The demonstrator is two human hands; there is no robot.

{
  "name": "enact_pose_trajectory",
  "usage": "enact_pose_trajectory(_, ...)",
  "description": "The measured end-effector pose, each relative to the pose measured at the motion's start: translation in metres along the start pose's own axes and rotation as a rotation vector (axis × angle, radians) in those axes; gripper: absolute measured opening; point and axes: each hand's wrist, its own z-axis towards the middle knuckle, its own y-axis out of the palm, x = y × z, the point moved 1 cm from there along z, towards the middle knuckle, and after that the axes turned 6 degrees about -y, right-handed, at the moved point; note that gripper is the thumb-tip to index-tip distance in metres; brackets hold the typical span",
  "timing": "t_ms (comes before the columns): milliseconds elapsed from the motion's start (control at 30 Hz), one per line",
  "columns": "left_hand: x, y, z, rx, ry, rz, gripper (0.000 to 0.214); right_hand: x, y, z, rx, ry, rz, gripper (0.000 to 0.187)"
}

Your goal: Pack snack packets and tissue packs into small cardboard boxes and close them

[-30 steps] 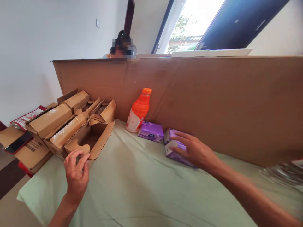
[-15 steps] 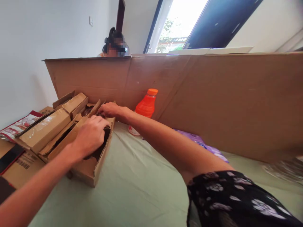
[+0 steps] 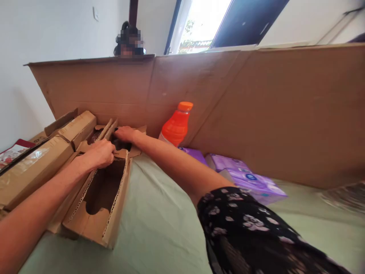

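Two open boxes are set end to end left of the frame's centre: the near box [image 3: 88, 227], notched at its front, and the far box [image 3: 134, 153], in which a dark thing [image 3: 122, 145] is partly hidden. At their meeting edges the left hand [image 3: 103, 154] is placed with fingers curled inward; whether cardboard is pinched cannot be told. The boxes are probably steadied by it. The right hand [image 3: 124, 134] is held at the far box's mouth, fingertips hidden; whether they are spread or pressed together cannot be told. The right arm [image 3: 171, 160] is stretched across mid-frame, seemingly because of the reach required. Other boxes [image 3: 37, 167] are packed alongside at the left, by which sliding is likely limited. The bottle [image 3: 175, 127], upper centre, and purple packs [image 3: 251, 186], right of centre, are ranged along the cardboard panel [image 3: 256, 99], perhaps for backing.
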Motion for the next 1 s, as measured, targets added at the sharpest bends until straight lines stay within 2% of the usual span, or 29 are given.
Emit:
enact_pose_trajectory(133,0.004,0.004,0.002,0.060,-0.012,0.040,0.028,-0.002,-0.004,-0.014,0.089,0.025,-0.039,0.035)
enact_pose_trajectory(267,0.008,0.008,0.000,0.150,-0.018,0.069,0.028,0.005,-0.028,-0.045,0.248,0.101,-0.065,0.031)
enact_pose_trajectory(433,0.009,0.014,0.002,0.225,0.003,0.055,0.023,0.026,-0.068,-0.096,0.416,0.259,-0.102,0.044)
enact_pose_trajectory(600,0.013,0.014,0.001,0.292,0.047,-0.007,0.015,0.048,-0.092,-0.165,0.543,0.537,-0.089,0.037)
enact_pose_trajectory(733,0.010,-0.005,-0.017,0.446,0.050,-0.106,0.025,0.052,-0.089,-0.230,0.556,0.659,-0.022,0.033)
enact_pose_trajectory(833,-0.008,-0.023,-0.025,0.548,-0.072,-0.183,0.036,0.055,-0.075,-0.266,0.533,0.722,-0.008,0.028)
enact_pose_trajectory(900,-0.026,-0.030,-0.023,0.557,-0.181,-0.228,0.039,0.059,-0.061,-0.280,0.480,0.757,-0.013,0.026)
enact_pose_trajectory(1000,-0.053,-0.029,-0.007,0.446,-0.300,-0.283,0.027,0.065,-0.033,-0.288,0.335,0.768,-0.007,0.020)
